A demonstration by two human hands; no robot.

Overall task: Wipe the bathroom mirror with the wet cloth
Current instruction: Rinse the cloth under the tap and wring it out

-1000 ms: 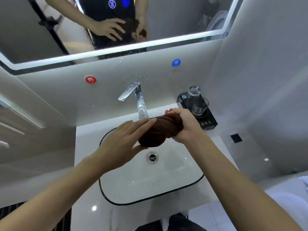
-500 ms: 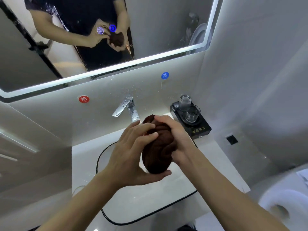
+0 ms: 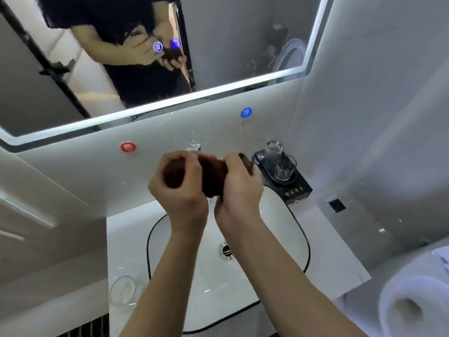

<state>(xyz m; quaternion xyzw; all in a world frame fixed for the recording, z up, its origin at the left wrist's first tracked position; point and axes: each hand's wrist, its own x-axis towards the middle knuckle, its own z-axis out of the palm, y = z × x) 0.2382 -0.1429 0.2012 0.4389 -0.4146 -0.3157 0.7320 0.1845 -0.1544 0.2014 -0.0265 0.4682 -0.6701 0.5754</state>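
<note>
A dark brown wet cloth [image 3: 211, 173] is rolled into a thick bundle above the sink. My left hand [image 3: 179, 190] grips its left end and my right hand [image 3: 239, 188] grips its right end, both fists closed around it. The lit bathroom mirror [image 3: 243, 45] fills the upper part of the view, with water marks near its lower right corner. It reflects a person's arms and the cloth.
The white sink [image 3: 274, 239] with a black rim lies below my hands, its drain [image 3: 226, 250] visible. The faucet [image 3: 194, 145] is mostly hidden behind my hands. A black tray [image 3: 295, 190] with glasses stands right of the sink. A glass dish [image 3: 122, 290] sits at left, a toilet roll [image 3: 413, 307] at lower right.
Both hands have lifted the cloth higher and shifted to grip its two ends, the bundle now lying sideways. The view has tilted up, showing more of the mirror.
</note>
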